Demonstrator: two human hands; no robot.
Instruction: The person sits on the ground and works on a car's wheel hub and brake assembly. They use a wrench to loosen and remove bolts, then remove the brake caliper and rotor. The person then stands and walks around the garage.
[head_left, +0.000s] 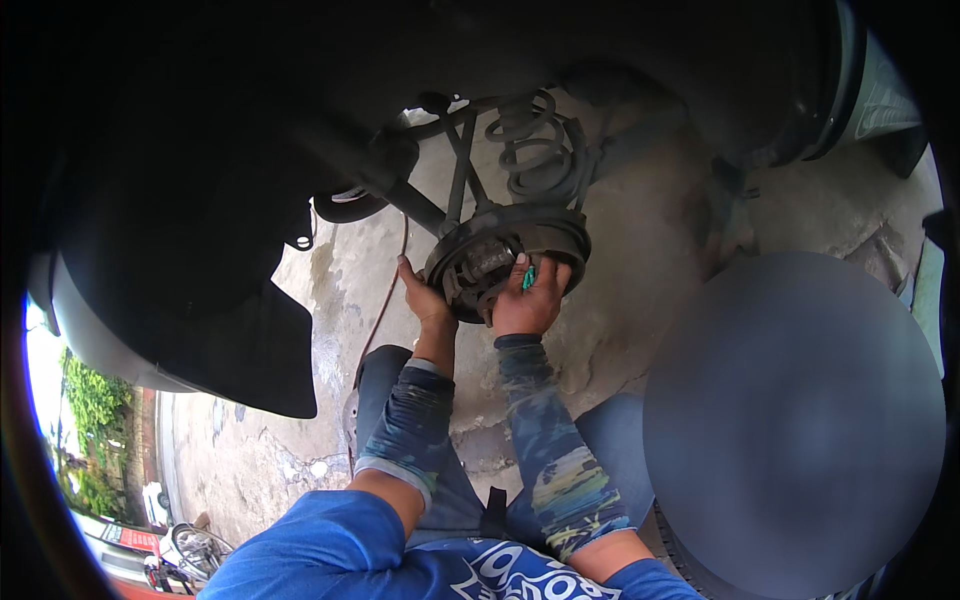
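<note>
A round drum brake assembly [489, 262], dark and dirty, hangs in front of me with its inner parts showing. At its left edge, my left hand [428, 303] grips the rim, thumb raised along the outside and the other fingers mostly hidden by the brake. My right hand [530, 303] is at the lower right of the assembly, its fingers bent inward and closed around a small green piece [529, 278]. What this piece is, or whether it joins a larger part, is hidden by the fingers.
Above the brake are a coil spring [535, 145] and a dark suspension arm [385, 190]. A black mudflap [270, 350] hangs at left. A thin hose or cable [385, 300] runs down to the concrete floor [610, 330]. A blurred grey-blue disc [795, 425] covers the lower right, with tyre tread beside it.
</note>
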